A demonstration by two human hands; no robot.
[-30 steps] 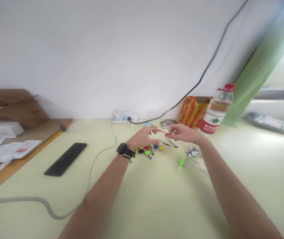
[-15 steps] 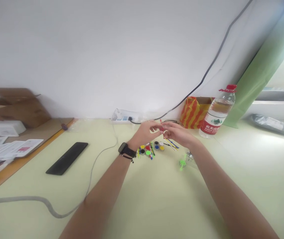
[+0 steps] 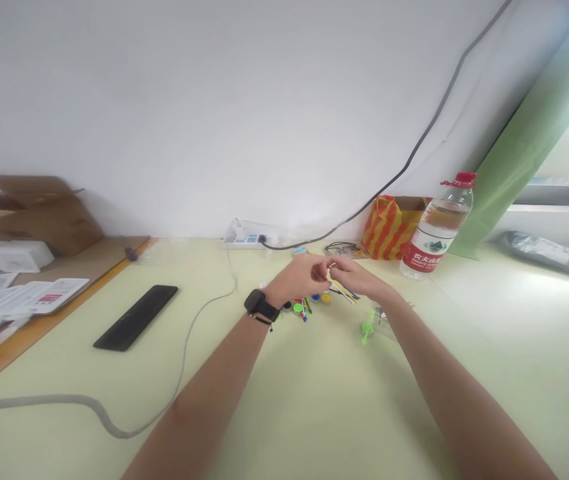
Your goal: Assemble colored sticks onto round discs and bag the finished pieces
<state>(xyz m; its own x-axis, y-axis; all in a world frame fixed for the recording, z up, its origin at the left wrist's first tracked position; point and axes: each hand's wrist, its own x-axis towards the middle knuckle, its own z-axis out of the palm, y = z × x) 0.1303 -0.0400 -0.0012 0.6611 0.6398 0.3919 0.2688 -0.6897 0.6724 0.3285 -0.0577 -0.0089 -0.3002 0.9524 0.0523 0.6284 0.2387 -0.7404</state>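
My left hand (image 3: 298,278), with a black watch on its wrist, is closed in a pinch, fingertips touching those of my right hand (image 3: 357,277). Between them they pinch a small red plastic piece (image 3: 328,269), mostly hidden by the fingers. Below the hands lie several small round coloured discs, among them a green disc (image 3: 298,308) and a yellow disc (image 3: 325,299). Thin coloured sticks lie beside them, such as a yellow stick (image 3: 345,295). Nearer my right forearm rests a bright green piece (image 3: 367,329) with thin arms, beside a clear object.
A water bottle (image 3: 433,233) and a red-and-yellow bag (image 3: 387,228) stand at the back right. Behind my hands is a power strip (image 3: 245,241) with cables. A black flat slab (image 3: 136,318) lies left, near papers (image 3: 39,297) and a cardboard box (image 3: 39,217).
Both hands have come down slightly toward me, fingertips closer together. Less of the red piece shows now. My hands cover more of the discs.
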